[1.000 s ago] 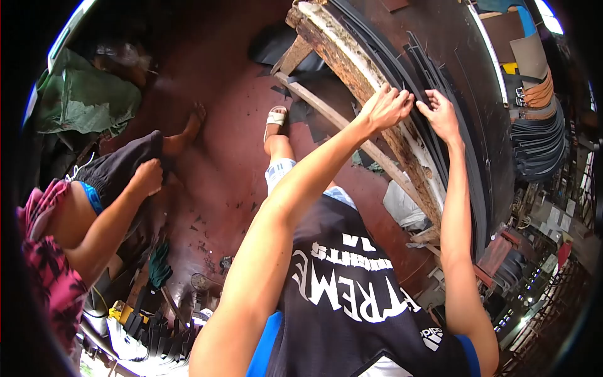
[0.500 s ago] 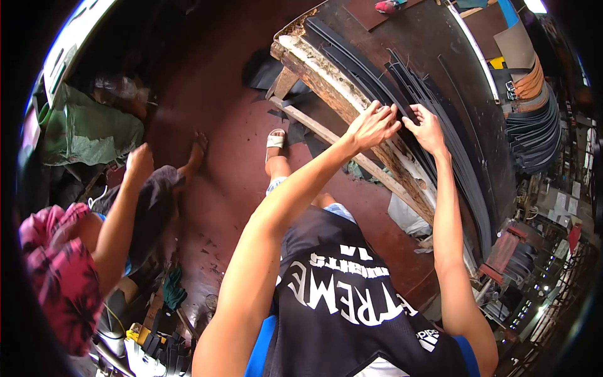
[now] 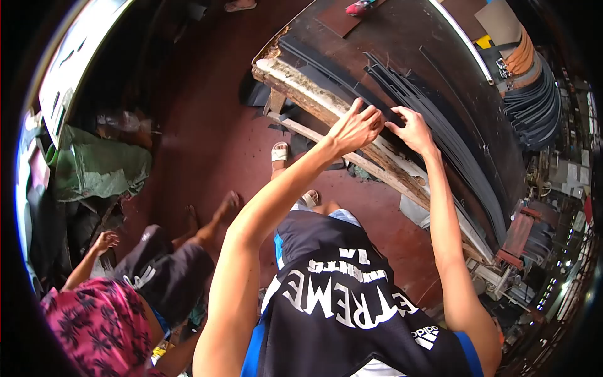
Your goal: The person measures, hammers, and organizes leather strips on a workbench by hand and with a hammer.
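Observation:
My left hand is above the near edge of the worktable, its fingers curled round what looks like a thin black strip. Close beside it on the right, my right hand has thumb and fingers bent toward the same strip, pinching it as far as I can see. The strip is dark against the dark tabletop, so its ends are hard to make out. Long black strips lie in a loose bundle just beyond my hands. More flat strips are piled along the table's left part.
The worktable has a worn wooden edge. A bunch of black straps bound with orange ones is at the right. Another person in a pink patterned shirt is at lower left. A green sack lies at left.
My view has shifted slightly. Both hands stay close together over the table edge. The other person's arm has lowered and their body has moved.

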`<act>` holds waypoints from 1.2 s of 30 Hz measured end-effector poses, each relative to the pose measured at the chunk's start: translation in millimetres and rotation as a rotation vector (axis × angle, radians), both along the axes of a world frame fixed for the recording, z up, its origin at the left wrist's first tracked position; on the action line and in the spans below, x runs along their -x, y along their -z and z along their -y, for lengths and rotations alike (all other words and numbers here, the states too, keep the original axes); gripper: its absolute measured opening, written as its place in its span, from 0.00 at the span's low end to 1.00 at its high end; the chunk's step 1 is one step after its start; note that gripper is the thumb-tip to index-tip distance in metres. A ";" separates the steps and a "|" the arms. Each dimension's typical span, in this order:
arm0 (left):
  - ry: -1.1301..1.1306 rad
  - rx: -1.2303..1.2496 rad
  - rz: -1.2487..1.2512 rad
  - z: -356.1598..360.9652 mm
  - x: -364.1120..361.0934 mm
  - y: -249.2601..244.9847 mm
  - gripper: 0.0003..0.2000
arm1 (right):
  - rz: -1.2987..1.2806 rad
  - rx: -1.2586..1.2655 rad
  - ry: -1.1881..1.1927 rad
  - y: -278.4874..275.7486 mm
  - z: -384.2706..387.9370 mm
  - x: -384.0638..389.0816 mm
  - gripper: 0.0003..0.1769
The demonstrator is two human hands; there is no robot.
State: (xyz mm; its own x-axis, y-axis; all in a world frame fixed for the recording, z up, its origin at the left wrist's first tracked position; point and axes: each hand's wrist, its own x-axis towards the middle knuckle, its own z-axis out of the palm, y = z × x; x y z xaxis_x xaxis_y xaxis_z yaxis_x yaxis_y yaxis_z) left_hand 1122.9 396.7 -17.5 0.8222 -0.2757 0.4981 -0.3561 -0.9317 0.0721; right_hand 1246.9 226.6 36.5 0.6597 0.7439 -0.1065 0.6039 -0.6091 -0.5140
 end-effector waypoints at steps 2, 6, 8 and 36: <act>-0.020 0.003 -0.047 -1.1 1.7 -8.3 0.16 | 0.039 0.021 -0.040 -3.7 -1.6 2.0 0.24; 0.014 0.086 -0.122 -7.7 3.6 -14.9 0.12 | 0.051 -0.014 -0.084 -1.4 0.5 0.3 0.25; 0.030 0.105 -0.005 -7.5 6.6 -19.0 0.09 | 0.101 0.025 -0.070 4.7 2.2 2.7 0.25; 0.171 0.621 -0.952 -226.0 5.8 -210.6 0.16 | 0.342 -0.177 0.431 42.2 98.2 109.1 0.13</act>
